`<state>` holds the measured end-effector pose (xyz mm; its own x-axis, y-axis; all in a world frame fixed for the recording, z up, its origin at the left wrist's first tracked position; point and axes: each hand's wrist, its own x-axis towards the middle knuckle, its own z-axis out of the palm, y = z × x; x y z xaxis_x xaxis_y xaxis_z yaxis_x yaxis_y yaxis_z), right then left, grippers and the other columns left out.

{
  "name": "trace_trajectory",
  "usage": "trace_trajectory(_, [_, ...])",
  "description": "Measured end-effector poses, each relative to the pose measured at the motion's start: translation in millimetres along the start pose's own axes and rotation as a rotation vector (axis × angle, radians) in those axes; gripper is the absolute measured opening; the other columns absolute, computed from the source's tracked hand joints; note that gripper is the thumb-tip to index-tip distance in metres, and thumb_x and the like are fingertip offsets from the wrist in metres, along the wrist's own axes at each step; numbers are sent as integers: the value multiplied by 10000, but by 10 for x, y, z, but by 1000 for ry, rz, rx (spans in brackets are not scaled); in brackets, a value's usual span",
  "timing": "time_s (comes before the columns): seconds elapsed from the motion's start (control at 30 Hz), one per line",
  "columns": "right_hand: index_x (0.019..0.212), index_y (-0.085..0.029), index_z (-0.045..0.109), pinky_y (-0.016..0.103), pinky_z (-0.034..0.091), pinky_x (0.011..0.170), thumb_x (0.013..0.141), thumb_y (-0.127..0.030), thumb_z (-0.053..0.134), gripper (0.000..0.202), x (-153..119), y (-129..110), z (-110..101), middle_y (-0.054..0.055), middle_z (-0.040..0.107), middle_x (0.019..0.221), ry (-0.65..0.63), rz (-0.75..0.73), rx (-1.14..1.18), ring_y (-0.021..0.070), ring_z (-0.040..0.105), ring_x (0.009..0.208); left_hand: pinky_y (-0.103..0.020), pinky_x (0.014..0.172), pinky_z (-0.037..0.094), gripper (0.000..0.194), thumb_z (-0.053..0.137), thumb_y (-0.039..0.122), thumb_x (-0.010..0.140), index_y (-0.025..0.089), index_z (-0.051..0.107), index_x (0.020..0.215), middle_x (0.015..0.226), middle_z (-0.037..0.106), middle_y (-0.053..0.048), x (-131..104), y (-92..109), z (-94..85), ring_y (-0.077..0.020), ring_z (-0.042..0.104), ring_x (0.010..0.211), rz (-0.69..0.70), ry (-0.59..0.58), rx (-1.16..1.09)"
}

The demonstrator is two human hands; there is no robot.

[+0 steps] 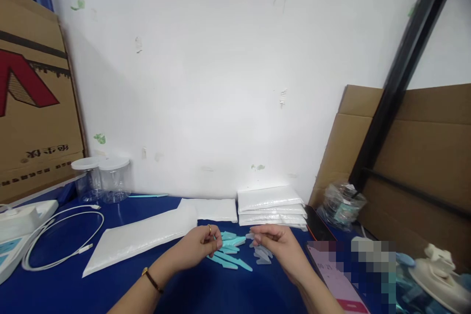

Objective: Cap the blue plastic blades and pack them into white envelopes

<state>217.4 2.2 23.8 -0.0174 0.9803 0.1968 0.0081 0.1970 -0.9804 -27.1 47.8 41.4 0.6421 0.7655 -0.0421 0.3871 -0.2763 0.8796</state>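
Note:
Low over the blue table, my left hand (204, 244) has its thumb and fingers closed in a pinch at the left side of a pile of flat teal plastic sticks (231, 257). What it pinches, if anything, is hidden. My right hand (274, 243) is beside some small translucent plastic pieces (262, 254), its thumb and forefinger nearly together. Whether a translucent piece is between those fingertips is too small to tell. The two hands are apart, with the teal pile between them.
Behind my hands lie a stack of white padded envelopes (270, 201), a single envelope (215, 209) and a longer one (140, 238). Two lidded clear jars (115, 181) and a white cable (101, 225) are left. A phone (336, 279) and a wrapped tub (342, 206) are right.

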Motion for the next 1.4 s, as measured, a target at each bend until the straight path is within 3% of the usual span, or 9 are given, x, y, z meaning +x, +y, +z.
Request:
trace_trajectory(0.37, [725,-136,658,221,408,483,725,-503,669,366,7,-27,36,26,648,595,62,26,-103,111,560,474,-219,560,329,295,502,480,761,185,483,763,608,435,56,21,-85,3,-108,418,589,-40,40,40])
trace_trajectory(0.7, [711,-137,630,206,375,469,753,-507,634,373,-22,25,197,27,647,595,-4,45,-129,104,553,464,-212,544,315,321,474,499,801,182,523,804,635,481,44,19,-115,74,-106,407,589,-5,53,146])
trace_trajectory(0.9, [690,-141,618,208,377,444,741,-531,633,394,-22,-20,125,14,619,562,82,-4,-141,95,514,438,-214,556,324,328,472,506,799,183,526,804,643,466,44,18,-95,50,-108,409,603,-11,88,154])
trace_trajectory(1.17, [675,-147,611,211,382,460,748,-516,630,377,-24,28,190,16,630,573,17,23,-147,101,530,450,-217,558,334,328,480,508,788,183,526,812,646,485,40,9,-73,61,-111,412,597,-28,52,112])
trace_trajectory(1.4, [675,-145,606,199,350,441,753,-469,647,335,-39,-21,131,-1,597,541,81,14,-124,82,485,433,-215,548,319,319,492,503,788,185,519,802,635,441,50,3,-88,18,-109,398,599,-24,82,106])
